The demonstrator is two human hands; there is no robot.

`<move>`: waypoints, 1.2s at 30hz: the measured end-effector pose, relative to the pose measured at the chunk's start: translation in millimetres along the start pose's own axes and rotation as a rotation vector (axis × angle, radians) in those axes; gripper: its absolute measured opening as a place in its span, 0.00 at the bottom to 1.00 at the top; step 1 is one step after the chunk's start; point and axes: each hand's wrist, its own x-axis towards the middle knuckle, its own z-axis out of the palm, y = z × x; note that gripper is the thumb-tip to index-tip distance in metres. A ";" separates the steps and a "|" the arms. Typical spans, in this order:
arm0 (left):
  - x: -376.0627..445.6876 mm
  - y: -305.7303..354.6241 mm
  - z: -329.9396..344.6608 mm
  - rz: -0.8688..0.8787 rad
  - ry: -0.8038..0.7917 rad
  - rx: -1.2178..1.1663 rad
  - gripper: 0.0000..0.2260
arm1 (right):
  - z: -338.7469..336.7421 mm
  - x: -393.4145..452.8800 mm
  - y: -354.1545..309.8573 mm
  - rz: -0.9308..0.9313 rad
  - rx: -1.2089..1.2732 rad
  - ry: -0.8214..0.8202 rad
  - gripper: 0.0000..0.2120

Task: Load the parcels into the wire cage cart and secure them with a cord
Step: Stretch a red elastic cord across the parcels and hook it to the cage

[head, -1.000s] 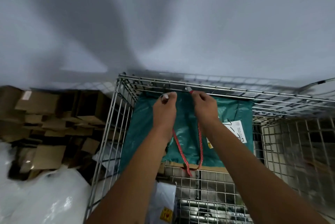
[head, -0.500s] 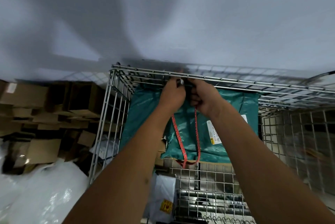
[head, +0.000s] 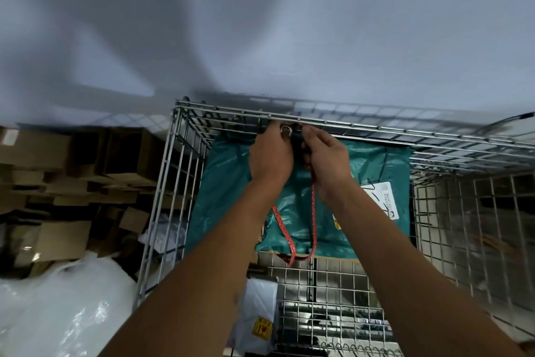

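Note:
The wire cage cart (head: 376,127) stands against the wall, seen from above. A large teal parcel (head: 225,189) with a white label lies on top inside it. A red cord (head: 313,220) runs over the parcel from the cart's near wire panel up to the far top rail. My left hand (head: 270,158) and my right hand (head: 324,165) are both at that far rail, side by side, fingers closed around the cord's end and a metal hook there. A white parcel (head: 257,319) with a yellow sticker shows lower down at the cart's near side.
A pile of flattened and empty cardboard boxes (head: 72,183) lies left of the cart. A clear plastic bag (head: 58,307) sits at the lower left. A plain grey wall (head: 289,24) rises behind the cart. The cart's right wire side (head: 477,226) is close.
Both hands moved up from above the teal parcel to the cart's far top rail, pulling the red cord taut. The view shifted slightly forward.

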 end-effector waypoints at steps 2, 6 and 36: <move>3.0 0.5 2.2 -0.022 -0.026 -0.041 0.12 | 9.0 -0.5 1.7 -0.041 -0.040 0.038 0.06; 5.8 -1.7 9.0 -0.014 0.017 -0.055 0.11 | 22.9 -3.8 4.4 -0.075 -0.055 0.073 0.10; -9.6 -25.4 1.3 0.111 0.012 -0.079 0.23 | 39.5 3.5 11.1 -0.058 0.047 0.185 0.14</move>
